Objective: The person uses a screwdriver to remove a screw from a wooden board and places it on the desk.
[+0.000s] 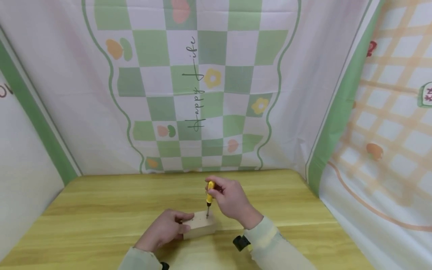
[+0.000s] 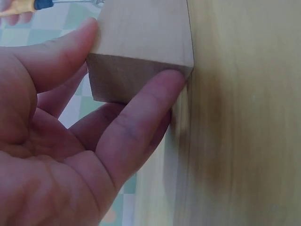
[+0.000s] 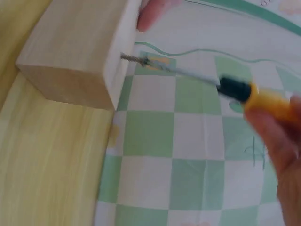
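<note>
A pale wooden block [image 1: 200, 233] lies on the table, with small dark spots on its top face. At its left end my left hand [image 1: 166, 226] grips it; the left wrist view shows thumb and fingers around the block's end [image 2: 141, 33]. My right hand [image 1: 233, 198] holds a yellow and black screwdriver [image 1: 210, 185], nearly upright over the block's right part. In the right wrist view, a threaded screw [image 3: 131, 58] stands out of the block's face, and the screwdriver's shaft [image 3: 193, 75] meets its head. How deep the screw sits is hidden.
The wood-grain table [image 1: 101, 198] stretches out around the block. Behind it hangs a green and white checked cloth [image 1: 212, 105] with lettering, and an orange checked cloth [image 1: 381, 123] hangs at the right. A dark wrist device [image 1: 241, 243] sits by the right sleeve.
</note>
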The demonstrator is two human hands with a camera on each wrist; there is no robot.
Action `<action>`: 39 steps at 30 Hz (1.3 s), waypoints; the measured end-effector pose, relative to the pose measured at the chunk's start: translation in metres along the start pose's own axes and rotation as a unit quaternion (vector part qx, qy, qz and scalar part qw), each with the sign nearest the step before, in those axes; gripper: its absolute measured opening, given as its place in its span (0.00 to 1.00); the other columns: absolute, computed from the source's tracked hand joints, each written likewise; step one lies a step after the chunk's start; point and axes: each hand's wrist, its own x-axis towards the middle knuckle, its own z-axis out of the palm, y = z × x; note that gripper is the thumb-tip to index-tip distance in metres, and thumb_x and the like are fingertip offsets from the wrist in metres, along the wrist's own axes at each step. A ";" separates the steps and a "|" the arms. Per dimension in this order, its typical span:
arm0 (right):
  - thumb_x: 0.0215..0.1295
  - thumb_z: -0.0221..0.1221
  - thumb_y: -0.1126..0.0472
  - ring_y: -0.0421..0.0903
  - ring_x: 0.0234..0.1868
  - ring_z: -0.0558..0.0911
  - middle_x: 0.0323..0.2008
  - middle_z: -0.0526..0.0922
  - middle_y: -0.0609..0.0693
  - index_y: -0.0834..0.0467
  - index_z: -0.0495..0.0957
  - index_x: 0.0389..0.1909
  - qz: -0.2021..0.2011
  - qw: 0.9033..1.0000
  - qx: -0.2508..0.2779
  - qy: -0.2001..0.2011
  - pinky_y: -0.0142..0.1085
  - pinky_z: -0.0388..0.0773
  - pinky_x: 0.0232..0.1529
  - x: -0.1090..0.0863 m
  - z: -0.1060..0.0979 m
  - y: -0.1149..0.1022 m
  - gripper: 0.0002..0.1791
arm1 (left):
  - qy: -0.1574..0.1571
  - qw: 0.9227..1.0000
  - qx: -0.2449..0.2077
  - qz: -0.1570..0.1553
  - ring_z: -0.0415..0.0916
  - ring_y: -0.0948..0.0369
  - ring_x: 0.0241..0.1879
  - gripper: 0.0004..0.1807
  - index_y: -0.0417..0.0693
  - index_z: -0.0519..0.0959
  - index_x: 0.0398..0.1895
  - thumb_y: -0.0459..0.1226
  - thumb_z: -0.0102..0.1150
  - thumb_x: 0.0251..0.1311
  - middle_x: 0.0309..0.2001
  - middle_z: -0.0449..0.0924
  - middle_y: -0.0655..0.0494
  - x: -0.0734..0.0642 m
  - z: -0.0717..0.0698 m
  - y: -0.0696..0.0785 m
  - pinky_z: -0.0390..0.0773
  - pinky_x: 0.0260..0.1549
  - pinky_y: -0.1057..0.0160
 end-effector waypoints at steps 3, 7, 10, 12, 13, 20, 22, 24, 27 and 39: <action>0.68 0.60 0.71 0.42 0.37 0.84 0.39 0.86 0.51 0.62 0.80 0.54 -0.003 0.997 0.058 -0.050 0.34 0.83 0.37 0.004 -0.002 0.008 0.14 | 0.002 1.000 0.007 0.007 0.77 0.55 0.43 0.22 0.43 0.82 0.57 0.31 0.69 0.58 0.57 0.77 0.42 -0.001 -0.003 -0.002 0.83 0.35 0.58; 0.70 0.59 0.71 0.45 0.39 0.85 0.40 0.85 0.49 0.56 0.81 0.52 0.015 0.987 0.128 -0.099 0.37 0.83 0.40 0.005 -0.009 0.016 0.13 | -0.008 1.000 0.006 0.014 0.77 0.55 0.43 0.21 0.44 0.83 0.57 0.31 0.68 0.58 0.58 0.77 0.43 0.000 -0.005 -0.003 0.82 0.36 0.58; 0.71 0.57 0.71 0.46 0.41 0.84 0.40 0.84 0.48 0.53 0.80 0.50 0.021 0.981 0.149 -0.120 0.39 0.84 0.41 0.004 -0.015 0.018 0.13 | -0.016 1.000 0.001 0.019 0.77 0.55 0.45 0.21 0.43 0.82 0.57 0.30 0.68 0.58 0.59 0.77 0.44 0.003 -0.005 -0.003 0.83 0.37 0.58; 0.71 0.57 0.70 0.45 0.42 0.84 0.42 0.84 0.49 0.54 0.80 0.53 0.025 0.983 0.138 -0.120 0.39 0.83 0.42 0.003 -0.017 0.015 0.14 | -0.019 1.000 -0.004 0.016 0.77 0.55 0.45 0.21 0.43 0.82 0.57 0.30 0.68 0.58 0.59 0.77 0.43 0.004 -0.004 -0.002 0.83 0.37 0.58; 0.71 0.58 0.70 0.45 0.43 0.84 0.45 0.84 0.49 0.55 0.80 0.54 0.026 0.985 0.120 -0.118 0.38 0.83 0.42 0.002 -0.017 0.011 0.15 | -0.018 1.000 -0.007 0.013 0.77 0.55 0.45 0.21 0.43 0.83 0.57 0.30 0.68 0.58 0.59 0.77 0.43 0.004 -0.003 -0.002 0.83 0.37 0.58; 0.66 0.66 0.58 0.37 0.31 0.77 0.37 0.80 0.46 0.56 0.82 0.56 -0.008 0.989 -0.146 0.004 0.29 0.78 0.29 -0.009 -0.002 -0.017 0.18 | -0.014 1.000 -0.023 0.004 0.77 0.55 0.42 0.21 0.42 0.83 0.56 0.29 0.68 0.58 0.56 0.77 0.44 0.004 -0.001 -0.004 0.83 0.37 0.57; 0.63 0.69 0.56 0.38 0.25 0.73 0.30 0.76 0.45 0.58 0.84 0.53 -0.028 0.976 -0.209 0.053 0.29 0.73 0.23 -0.011 0.005 -0.023 0.18 | -0.012 1.000 -0.020 0.006 0.77 0.55 0.42 0.21 0.42 0.83 0.56 0.30 0.68 0.58 0.55 0.78 0.45 0.004 -0.001 -0.004 0.83 0.37 0.57; 0.62 0.69 0.58 0.39 0.23 0.71 0.26 0.75 0.47 0.61 0.84 0.50 -0.037 0.966 -0.238 0.092 0.29 0.71 0.20 -0.012 0.014 -0.027 0.18 | -0.010 1.000 -0.014 0.008 0.77 0.55 0.42 0.21 0.42 0.83 0.56 0.30 0.68 0.58 0.56 0.78 0.46 0.003 -0.001 -0.004 0.83 0.37 0.58; 0.60 0.70 0.64 0.43 0.23 0.76 0.27 0.78 0.52 0.68 0.83 0.48 -0.032 0.959 -0.246 0.140 0.32 0.77 0.21 -0.012 0.024 -0.031 0.17 | -0.006 1.000 -0.009 0.010 0.76 0.56 0.42 0.21 0.43 0.83 0.56 0.30 0.68 0.58 0.56 0.78 0.48 0.002 -0.001 -0.003 0.83 0.36 0.58; 0.54 0.67 0.74 0.51 0.26 0.83 0.29 0.82 0.60 0.74 0.81 0.41 -0.023 0.949 -0.233 0.210 0.40 0.84 0.27 -0.009 0.039 -0.036 0.13 | 0.000 1.000 0.011 0.028 0.76 0.57 0.37 0.22 0.42 0.82 0.57 0.30 0.67 0.58 0.52 0.80 0.49 0.002 0.001 -0.004 0.81 0.34 0.59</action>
